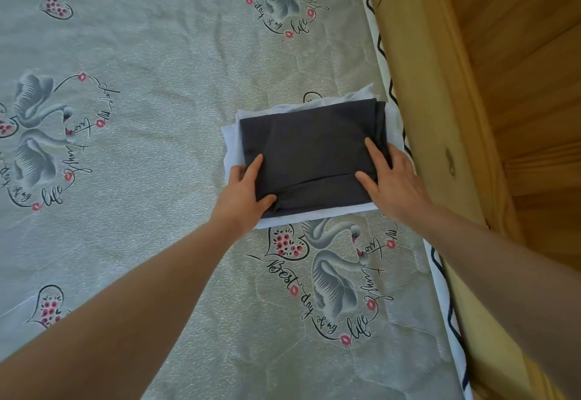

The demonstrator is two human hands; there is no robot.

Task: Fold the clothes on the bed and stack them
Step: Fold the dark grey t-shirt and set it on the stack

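A dark grey shirt [311, 151], folded into a soft rectangle, tops a white folded cloth [231, 135] on the swan-printed bedsheet [141, 53]. The left hand [243, 195] pinches its near-left corner; the right hand [390, 179] rests flat, fingers straight.

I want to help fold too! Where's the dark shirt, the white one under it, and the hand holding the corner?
dark folded garment [311, 144], head view, middle of its top face.
white folded garment [317, 212], head view, near edge showing below the dark one.
left hand [243, 192], head view, back of the hand.
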